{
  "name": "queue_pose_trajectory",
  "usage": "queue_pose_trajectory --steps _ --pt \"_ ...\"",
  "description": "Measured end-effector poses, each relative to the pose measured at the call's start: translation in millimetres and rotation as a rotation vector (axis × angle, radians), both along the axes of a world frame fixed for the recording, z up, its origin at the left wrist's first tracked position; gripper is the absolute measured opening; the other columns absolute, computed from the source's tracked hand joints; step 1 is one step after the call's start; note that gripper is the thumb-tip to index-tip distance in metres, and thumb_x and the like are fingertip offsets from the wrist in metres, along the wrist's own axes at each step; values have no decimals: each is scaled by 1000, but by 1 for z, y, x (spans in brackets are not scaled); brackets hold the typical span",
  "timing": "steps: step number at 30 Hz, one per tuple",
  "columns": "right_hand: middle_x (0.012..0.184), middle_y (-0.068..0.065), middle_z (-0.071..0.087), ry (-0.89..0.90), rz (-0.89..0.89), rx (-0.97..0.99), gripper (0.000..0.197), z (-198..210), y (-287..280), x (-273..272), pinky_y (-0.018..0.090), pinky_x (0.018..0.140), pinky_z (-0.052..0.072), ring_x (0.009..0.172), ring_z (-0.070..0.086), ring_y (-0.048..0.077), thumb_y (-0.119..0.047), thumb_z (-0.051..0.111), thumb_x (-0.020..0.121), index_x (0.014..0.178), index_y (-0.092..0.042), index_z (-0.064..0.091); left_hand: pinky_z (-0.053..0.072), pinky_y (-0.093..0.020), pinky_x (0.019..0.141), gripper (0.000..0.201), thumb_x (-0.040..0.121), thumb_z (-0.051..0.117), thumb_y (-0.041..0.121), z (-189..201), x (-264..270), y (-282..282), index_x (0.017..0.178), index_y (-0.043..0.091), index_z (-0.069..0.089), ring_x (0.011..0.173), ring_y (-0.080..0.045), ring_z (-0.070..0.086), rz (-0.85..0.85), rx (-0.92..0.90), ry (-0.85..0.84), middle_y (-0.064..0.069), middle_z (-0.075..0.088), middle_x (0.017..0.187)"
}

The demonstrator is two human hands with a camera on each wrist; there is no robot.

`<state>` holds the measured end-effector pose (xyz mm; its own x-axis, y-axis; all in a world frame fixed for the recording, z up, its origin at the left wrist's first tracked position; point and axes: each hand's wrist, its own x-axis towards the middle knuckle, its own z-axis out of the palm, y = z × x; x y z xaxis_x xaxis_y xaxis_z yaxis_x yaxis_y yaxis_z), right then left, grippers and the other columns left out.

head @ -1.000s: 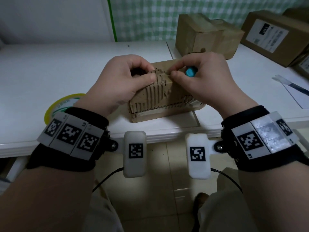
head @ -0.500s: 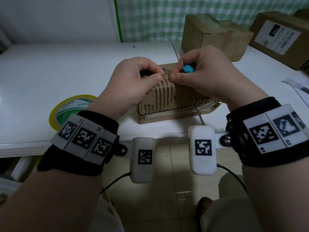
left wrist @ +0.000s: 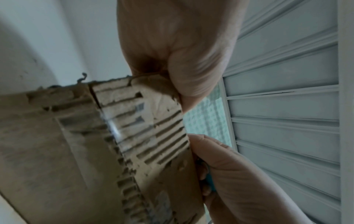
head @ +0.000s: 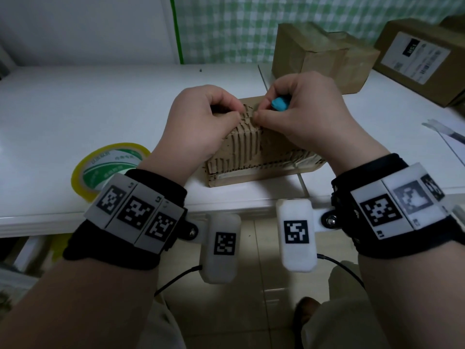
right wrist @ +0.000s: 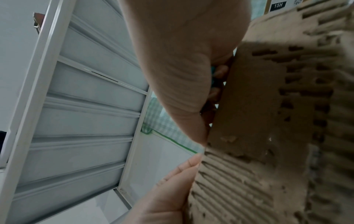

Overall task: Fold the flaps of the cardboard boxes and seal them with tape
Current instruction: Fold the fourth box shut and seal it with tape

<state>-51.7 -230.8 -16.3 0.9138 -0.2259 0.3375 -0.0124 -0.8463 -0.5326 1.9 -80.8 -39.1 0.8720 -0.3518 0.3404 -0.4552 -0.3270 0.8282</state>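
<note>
Cardboard box (head: 251, 157), small and badly worn, sits at the near edge of the white table (head: 75, 117), its outer paper skin torn away so the corrugated ribs show. All places below are given from this box. The left hand (head: 198, 124) pinches the box's ragged top edge between curled fingers and thumb. Just right of it, almost touching, the right hand (head: 304, 117) pinches the same edge. A blue tool (head: 278, 104) is tucked under the right hand's curled fingers; what kind of tool it is cannot be told. A tape roll (head: 105, 170) with a yellow rim lies flat to the left of the box, near it but apart. More cardboard boxes (head: 322, 54) stand behind it and to the right.

The step in hand looks like working the flap down along the top edge. Because the cardboard is already stripped and weak, it would be best to press along the whole fold line rather than pull at one spot, where the ribs could tear further. Keeping both pinches close together should help. The flap needs to lie flat before the tape is fetched.
</note>
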Motion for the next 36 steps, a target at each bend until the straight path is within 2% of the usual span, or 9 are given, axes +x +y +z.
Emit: queue_pose_trajectory --steps 9,14,17,23,26,28,31,33,36 --pt "80 -10 65 -33 -18 7 13 -2 1 0 37 71 54 81 60 11 -39 71 76 73 -27 66 48 -16 71 16 85 65 13 0 0 -1 82 28 67 76 -1 60 12 18 -12 14 63 78" --pt "69 -13 58 -73 25 97 16 -1 0 -4 30 65 49 70 55 6 -40 70 79 72 -26 65 51 -28 82 7 88 63 30 3 -4 3 91 28 68 89 -7 61 -66 18 -5 8 66 92" --pt "67 -15 57 -178 10 216 14 0 -7 -7 22 63 44 66 52 -1 -33 68 82 74 -23 65 45 -22 89 35 70 77 44 5 -3 9 102 35 66 101 -5 55 -162 168 -36 11 57 105" --pt "72 -14 57 -493 -322 268 11 0 -37 -13 29 72 52 75 57 5 -28 58 83 80 -20 64 40 -11 86 46 70 77 17 12 -3 11 113 28 65 101 -6 53 -135 281 -91 8 56 110" --pt "95 -14 61 -347 -404 460 21 -8 -54 -16 32 82 51 93 57 8 -30 53 88 102 -23 66 44 -19 89 49 65 70 19 14 -5 9 112 31 65 100 -7 56 -101 284 -63 11 60 107" --pt "110 -11 61 -143 -340 665 26 -11 -56 -19 26 66 45 86 54 9 -34 50 92 113 -28 64 43 -35 98 51 57 62 30 17 -9 9 107 38 63 101 -7 56 -82 294 -50 19 60 102" --pt "86 -15 64 11 -236 792 22 -14 -55 -25 24 54 30 53 46 3 -38 52 91 104 -26 66 39 -47 102 48 54 56 34 18 -10 7 101 45 61 105 -11 56 -59 306 -60 26 60 99" --pt "82 -13 63 5 -224 790 21 -15 -57 -27 24 51 28 50 44 6 -36 53 90 97 -22 66 35 -52 105 48 57 57 34 15 -6 7 104 44 62 112 -17 54 10 287 -118 18 61 109" --pt "76 -6 62 10 -217 791 16 -15 -62 -29 23 47 25 53 40 12 -27 52 89 85 -19 66 30 -29 105 40 69 71 26 9 0 4 109 31 64 117 -22 45 224 290 -228 0 54 119"
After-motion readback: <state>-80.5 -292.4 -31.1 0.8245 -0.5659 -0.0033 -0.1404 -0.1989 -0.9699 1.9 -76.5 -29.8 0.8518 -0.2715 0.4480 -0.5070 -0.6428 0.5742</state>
